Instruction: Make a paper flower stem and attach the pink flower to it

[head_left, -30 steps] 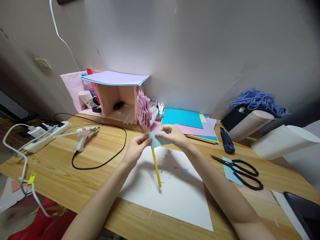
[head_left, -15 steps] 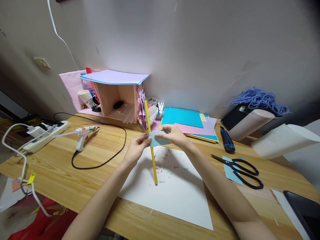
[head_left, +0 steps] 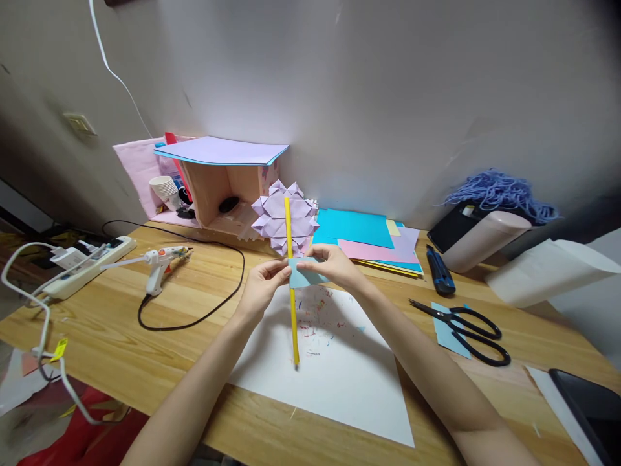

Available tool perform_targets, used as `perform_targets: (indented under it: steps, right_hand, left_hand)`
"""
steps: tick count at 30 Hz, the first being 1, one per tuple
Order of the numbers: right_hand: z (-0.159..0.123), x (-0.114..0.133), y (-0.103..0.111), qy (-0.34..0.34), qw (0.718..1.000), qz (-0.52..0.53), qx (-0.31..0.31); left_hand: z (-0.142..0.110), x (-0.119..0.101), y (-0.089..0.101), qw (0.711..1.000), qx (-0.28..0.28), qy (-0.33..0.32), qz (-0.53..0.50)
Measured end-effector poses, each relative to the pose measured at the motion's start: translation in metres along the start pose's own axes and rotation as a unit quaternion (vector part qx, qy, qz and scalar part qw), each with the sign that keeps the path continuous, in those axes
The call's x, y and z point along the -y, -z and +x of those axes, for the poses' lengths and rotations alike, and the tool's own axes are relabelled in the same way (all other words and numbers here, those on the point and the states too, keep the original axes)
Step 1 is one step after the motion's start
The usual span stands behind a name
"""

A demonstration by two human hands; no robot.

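A lilac flower of folded paper (head_left: 272,217) faces me at the top of a thin yellow stick (head_left: 293,317). The stick stands nearly upright over the white sheet, its lower end close to the paper. My left hand (head_left: 264,285) is closed, pinching the stick where a light blue paper piece (head_left: 306,275) lies across it. From the other side my right hand (head_left: 332,266) pinches that blue piece between thumb and fingers. Part of the blue piece and some fingertips are hidden.
A stained white sheet (head_left: 334,388) lies below my hands. At left are a glue gun (head_left: 158,272) and a power strip (head_left: 92,268); behind, an open box (head_left: 208,188) and coloured paper (head_left: 356,228). Black scissors (head_left: 453,318) and a utility knife (head_left: 440,272) lie right.
The stick has turned, so the paper flower swung from edge-on to facing me. Its lower end shifted slightly left. Both hands keep their pinch in nearly the same place.
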State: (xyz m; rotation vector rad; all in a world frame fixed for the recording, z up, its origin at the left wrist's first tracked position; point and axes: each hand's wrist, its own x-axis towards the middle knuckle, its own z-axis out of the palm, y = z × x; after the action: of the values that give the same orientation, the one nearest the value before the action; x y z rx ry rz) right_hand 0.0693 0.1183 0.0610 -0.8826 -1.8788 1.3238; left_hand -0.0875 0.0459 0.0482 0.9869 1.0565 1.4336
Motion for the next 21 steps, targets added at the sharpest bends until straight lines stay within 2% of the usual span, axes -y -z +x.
perform_targets:
  steps: [4,10,17,21]
  right_hand:
    - [0.002,-0.007,-0.007,-0.013,0.999,0.041,-0.011]
    - [0.002,-0.014,-0.013,0.004,0.998,0.025,-0.052]
    - [-0.001,-0.006,-0.017,0.007,0.997,0.029,-0.066]
    - [-0.003,-0.003,-0.022,-0.007,0.996,0.033,-0.085]
  left_hand:
    - [0.001,0.002,0.000,1.000,0.009,-0.005,0.003]
    - [0.001,0.007,0.001,1.000,0.021,0.004,0.006]
    - [0.002,0.009,0.004,0.998,0.011,-0.022,0.049]
    - [0.004,0.010,0.005,0.999,0.000,-0.020,0.031]
